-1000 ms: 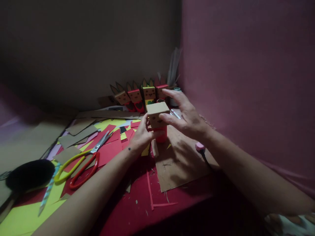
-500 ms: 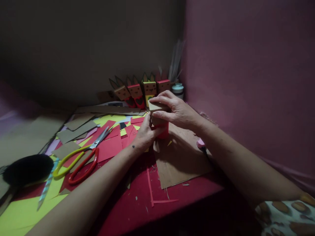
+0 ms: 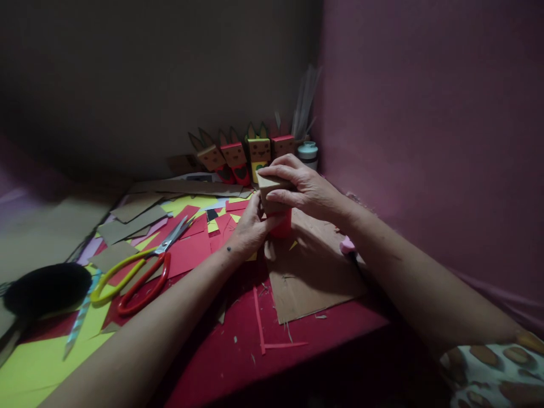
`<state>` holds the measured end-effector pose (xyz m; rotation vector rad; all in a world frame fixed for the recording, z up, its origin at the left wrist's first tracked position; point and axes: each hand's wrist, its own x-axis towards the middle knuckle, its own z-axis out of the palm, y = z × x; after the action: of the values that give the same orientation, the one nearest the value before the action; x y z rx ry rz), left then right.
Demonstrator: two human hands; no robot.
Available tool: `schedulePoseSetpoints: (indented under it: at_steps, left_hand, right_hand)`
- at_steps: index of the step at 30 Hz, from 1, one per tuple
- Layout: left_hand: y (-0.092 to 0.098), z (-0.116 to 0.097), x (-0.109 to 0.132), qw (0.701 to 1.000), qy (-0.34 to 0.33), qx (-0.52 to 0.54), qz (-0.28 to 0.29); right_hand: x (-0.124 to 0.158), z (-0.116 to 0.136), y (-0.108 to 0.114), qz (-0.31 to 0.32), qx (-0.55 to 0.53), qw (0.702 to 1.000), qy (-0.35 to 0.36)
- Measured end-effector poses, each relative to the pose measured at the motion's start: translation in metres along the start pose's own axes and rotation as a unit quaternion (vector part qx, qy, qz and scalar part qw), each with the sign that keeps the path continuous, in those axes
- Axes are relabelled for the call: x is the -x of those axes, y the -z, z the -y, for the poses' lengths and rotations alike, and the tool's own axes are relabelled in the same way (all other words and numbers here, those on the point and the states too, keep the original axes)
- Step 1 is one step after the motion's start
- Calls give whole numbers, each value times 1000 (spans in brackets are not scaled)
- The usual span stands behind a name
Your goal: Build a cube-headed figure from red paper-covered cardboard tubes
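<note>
Both hands are on a cardboard figure (image 3: 273,202) that has a brown box head and a red paper body. My left hand (image 3: 250,226) wraps round its left side and lower part, with the thumb across the red body. From above and the right, my right hand (image 3: 300,184) grips the box head, fingers over the top and thumb along the front. The figure is upright over a sheet of brown cardboard (image 3: 318,283); its underside is partly hidden. Behind it stand several finished-looking paper figures with pointed ears (image 3: 259,150).
Scissors (image 3: 147,260) with yellow and red handles lie on paper scraps to the left, near a striped pencil (image 3: 80,317) and a black oval object (image 3: 49,290). A light-blue-capped container (image 3: 307,152) is at the back. A pink object (image 3: 347,245) lies by my right forearm.
Almost nothing differs. Both hands keep their hold on the figure, and the view has shifted very slightly.
</note>
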<state>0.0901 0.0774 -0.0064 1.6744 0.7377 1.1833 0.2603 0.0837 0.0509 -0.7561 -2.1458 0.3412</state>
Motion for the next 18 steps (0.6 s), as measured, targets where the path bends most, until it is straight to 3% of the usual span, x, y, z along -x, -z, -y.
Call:
schedulePoseSetpoints:
  at_steps: [9, 18]
  left_hand:
    - [-2, -5, 3, 1000, 3, -24, -7]
    - [-7, 0, 4, 998, -38, -40, -14]
  right_hand:
    - [3, 1, -2, -11, -14, 1000, -9]
    - [2, -2, -4, -27, -36, 999, -7]
